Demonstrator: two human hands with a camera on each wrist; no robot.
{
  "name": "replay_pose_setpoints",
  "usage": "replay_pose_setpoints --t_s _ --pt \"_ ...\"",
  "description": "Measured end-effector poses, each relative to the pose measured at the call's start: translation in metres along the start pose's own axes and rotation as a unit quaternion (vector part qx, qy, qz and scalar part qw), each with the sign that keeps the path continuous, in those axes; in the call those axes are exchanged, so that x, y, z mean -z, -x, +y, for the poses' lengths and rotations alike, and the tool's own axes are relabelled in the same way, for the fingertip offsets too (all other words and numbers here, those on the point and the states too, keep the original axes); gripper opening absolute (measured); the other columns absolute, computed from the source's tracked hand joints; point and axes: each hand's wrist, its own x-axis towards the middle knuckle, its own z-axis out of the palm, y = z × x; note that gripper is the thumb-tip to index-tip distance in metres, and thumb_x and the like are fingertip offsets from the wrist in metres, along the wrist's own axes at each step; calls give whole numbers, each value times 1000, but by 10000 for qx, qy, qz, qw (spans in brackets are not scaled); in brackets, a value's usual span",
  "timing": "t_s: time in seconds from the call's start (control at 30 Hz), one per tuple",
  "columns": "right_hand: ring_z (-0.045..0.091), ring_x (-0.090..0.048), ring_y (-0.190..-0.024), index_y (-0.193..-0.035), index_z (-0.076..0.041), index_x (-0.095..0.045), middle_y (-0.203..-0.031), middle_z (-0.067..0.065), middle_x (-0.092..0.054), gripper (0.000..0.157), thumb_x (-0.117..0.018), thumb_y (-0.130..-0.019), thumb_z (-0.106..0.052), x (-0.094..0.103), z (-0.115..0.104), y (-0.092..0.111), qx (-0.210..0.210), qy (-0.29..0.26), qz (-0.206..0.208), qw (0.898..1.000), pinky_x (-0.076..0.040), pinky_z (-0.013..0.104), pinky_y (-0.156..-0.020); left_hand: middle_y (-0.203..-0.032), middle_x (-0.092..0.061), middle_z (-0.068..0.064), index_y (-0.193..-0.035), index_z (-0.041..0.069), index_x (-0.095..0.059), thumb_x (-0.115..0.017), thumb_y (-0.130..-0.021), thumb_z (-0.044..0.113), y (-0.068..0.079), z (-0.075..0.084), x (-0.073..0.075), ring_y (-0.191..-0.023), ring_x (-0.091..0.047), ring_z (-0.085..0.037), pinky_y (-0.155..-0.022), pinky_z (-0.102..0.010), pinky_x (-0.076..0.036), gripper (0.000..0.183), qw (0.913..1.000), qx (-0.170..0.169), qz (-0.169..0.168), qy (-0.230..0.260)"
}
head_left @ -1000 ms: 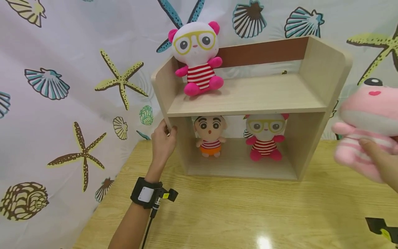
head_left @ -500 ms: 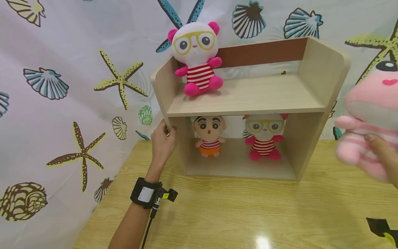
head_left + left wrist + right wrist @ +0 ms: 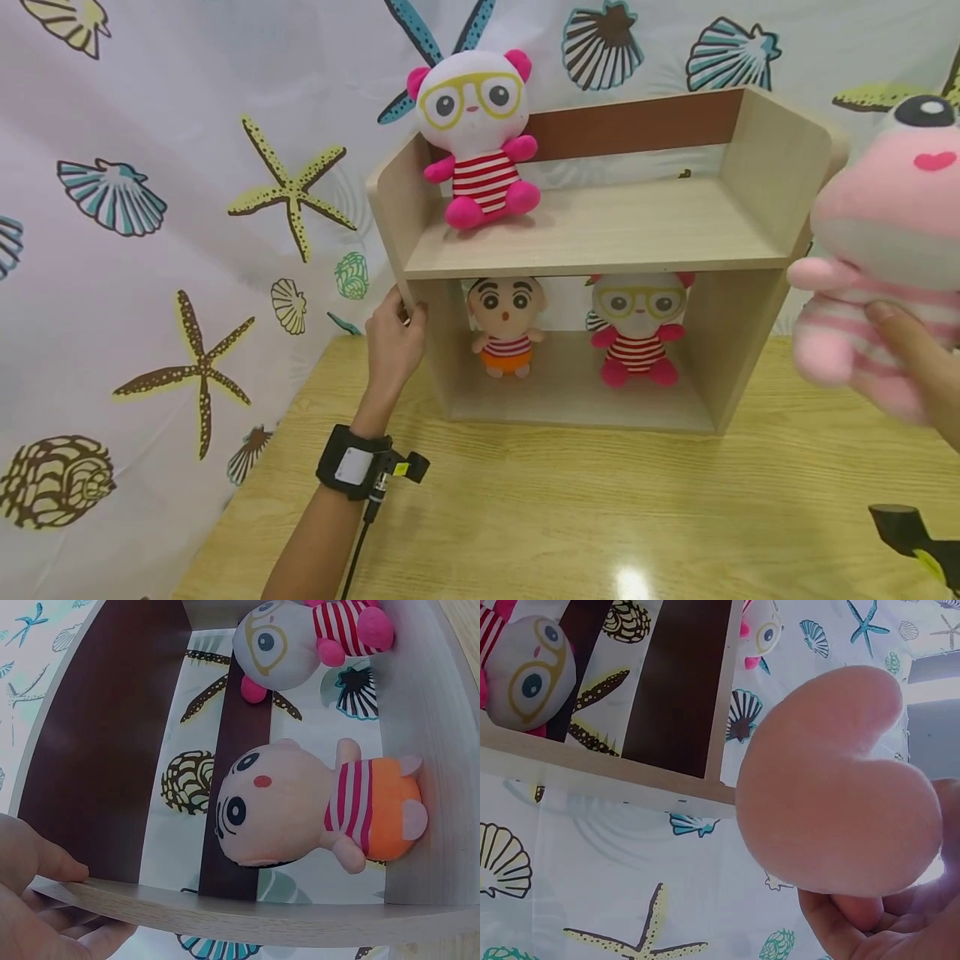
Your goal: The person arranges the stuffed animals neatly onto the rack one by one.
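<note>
My left hand [image 3: 394, 340] grips the front edge of the left side panel of a small wooden shelf [image 3: 600, 242]. In the left wrist view its thumb lies inside the panel and its fingers outside. At the far right, my right hand [image 3: 918, 367] holds a pink plush toy [image 3: 877, 250] with a striped body in the air beside the shelf; the frame edge cuts it off. A panda plush [image 3: 480, 142] with yellow glasses sits at the left of the upper tier. Below sit a boy doll [image 3: 507, 329] in orange shorts and a second panda plush [image 3: 639, 333].
The shelf stands on a wood-grain table [image 3: 525, 508]. Behind it hangs a curtain [image 3: 187, 167] printed with shells and starfish. A wrist camera strap [image 3: 352, 467] with a cable sits on my left forearm.
The pink plush in my right hand has risen and, after a slight shift right, come left toward the shelf. My left hand keeps its place on the panel.
</note>
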Motion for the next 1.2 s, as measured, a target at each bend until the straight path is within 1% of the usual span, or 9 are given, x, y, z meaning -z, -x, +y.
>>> replay_pose_setpoints --t_s 0.07,0.17,0.3,0.43,0.6,0.8,1.0,1.1,1.2 --pt "15 -73 -81 -144 11 -40 -130 26 -59 52 -49 -93 17 -5 -8 -5 -197 811 130 9964 -55 28 -52 -118 -68 -22 -124 0 -65 -58 -96 8 -1 0 0 -107 -66 -37 -82 -49 -57 30 10000 -16 13 3" --pt "7 -72 -76 -144 0 -48 -127 20 -64 52 -59 -93 10 -16 -22 -13 -385 2260 465 9723 -51 27 -44 -118 -67 -23 -124 -1 -65 -58 -96 8 -1 0 0 -107 -66 -38 -82 -49 -57 30 10000 -50 17 1" --pt "10 -73 -77 -143 -5 -51 -125 18 -66 56 -64 -90 9 -32 -35 -26 -491 2288 702 9697 -52 27 -45 -120 -66 -24 -126 -1 -63 -58 -95 6 -2 0 0 -108 -65 -39 -82 -51 -56 32 9999 -90 0 50" --pt "16 -73 -76 -140 0 -52 -121 21 -66 54 -65 -89 11 -43 -41 -35 -384 1640 770 9827 -51 28 -44 -120 -66 -25 -128 -2 -62 -58 -96 6 -2 2 0 -108 -65 -40 -83 -51 -56 33 9998 -148 -24 99" --pt "13 -73 -76 -139 -2 -54 -117 18 -68 55 -68 -87 10 -49 -41 -40 -304 1882 995 9766 -52 27 -44 -120 -66 -25 -127 -2 -62 -57 -96 7 -3 3 0 -109 -65 -40 -83 -50 -56 33 9998 -167 -40 112" --pt "14 -73 -72 -136 0 -55 -114 12 -72 54 -69 -85 11 -48 -28 -42 -480 925 1175 9876 -52 28 -44 -120 -66 -25 -128 -2 -62 -57 -96 6 -3 2 1 -108 -65 -40 -82 -50 -56 33 9997 -207 -104 118" --pt "12 -73 -67 -131 -2 -59 -105 7 -74 47 -72 -86 6 -53 -25 -50 -736 1137 1260 9827 -51 26 -43 -121 -65 -26 -131 -2 -60 -56 -97 6 -1 1 2 -109 -64 -41 -82 -51 -56 35 9994 -259 -168 181" --pt "12 -71 -61 -128 -6 -60 -96 2 -76 42 -74 -88 -4 -57 -25 -57 -1063 1647 1228 9729 -53 24 -46 -121 -65 -25 -131 -2 -60 -56 -97 6 1 0 2 -109 -64 -41 -82 -51 -56 35 9994 -241 -160 198" --pt "-5 -65 -63 -122 -3 -65 -85 -22 -69 41 -79 -85 -16 -60 -19 -63 -936 2901 1441 9415 -50 11 -60 -121 -65 -25 -130 -1 -61 -55 -97 6 1 0 3 -109 -64 -41 -82 -50 -56 34 9995 -223 -154 149"
